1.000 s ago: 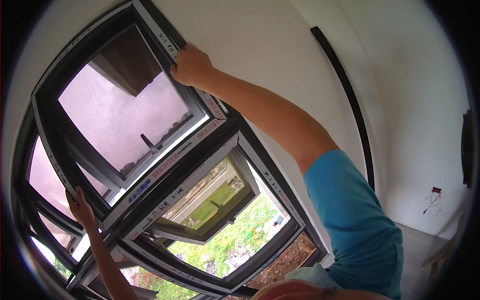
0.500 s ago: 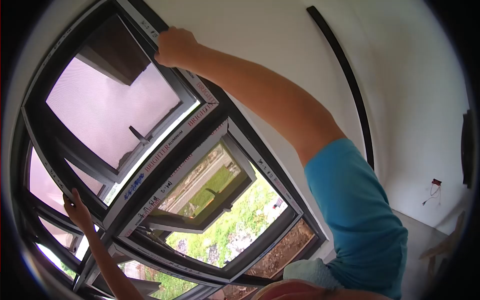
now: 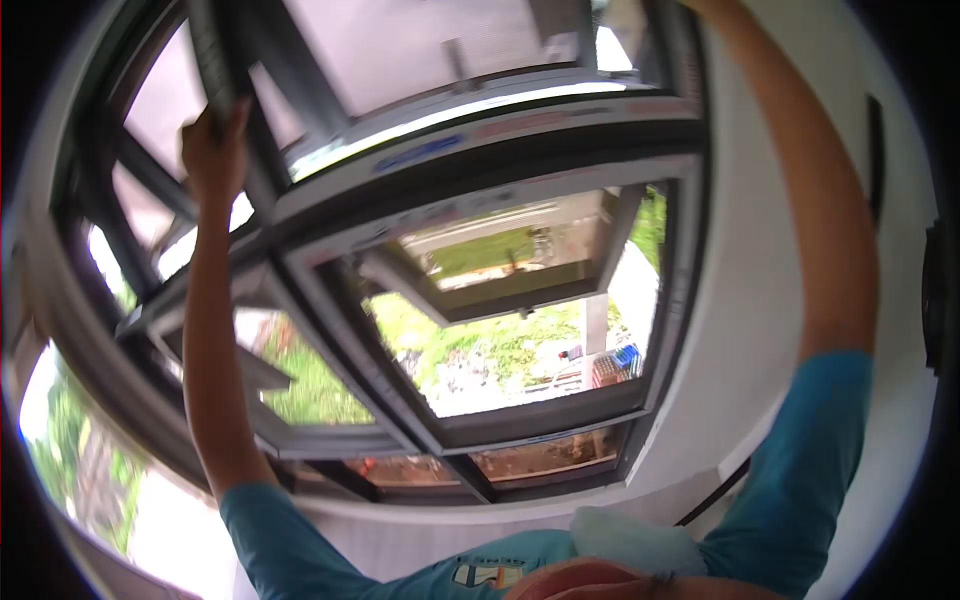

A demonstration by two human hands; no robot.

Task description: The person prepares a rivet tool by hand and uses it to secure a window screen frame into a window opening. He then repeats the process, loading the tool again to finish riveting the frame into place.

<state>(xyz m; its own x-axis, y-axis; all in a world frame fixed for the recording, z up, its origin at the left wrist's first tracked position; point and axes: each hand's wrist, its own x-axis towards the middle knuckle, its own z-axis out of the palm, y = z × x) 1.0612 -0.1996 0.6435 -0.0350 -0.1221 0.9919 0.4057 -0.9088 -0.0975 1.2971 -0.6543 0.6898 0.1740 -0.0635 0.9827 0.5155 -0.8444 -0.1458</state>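
Note:
My left hand (image 3: 214, 148) is raised and closed around the left edge of a dark framed mesh screen panel (image 3: 400, 35) held up against the upper window opening. My right arm (image 3: 820, 220) stretches up along the right side of the window, and its hand is cut off at the top of the picture. The panel sits above a dark aluminium crossbar (image 3: 480, 150) covered in printed protective tape. The picture is blurred by movement.
Below the crossbar a window sash (image 3: 500, 265) stands swung outward, with grass and plants beyond. More dark-framed panes run to the left (image 3: 130, 260). A white wall (image 3: 740, 330) borders the window on the right, with a dark strip (image 3: 875, 150) leaning on it.
The view has swung sharply, so the window now lies straight ahead. My left hand stays on the panel's edge. My right hand has slipped out of the top of the picture.

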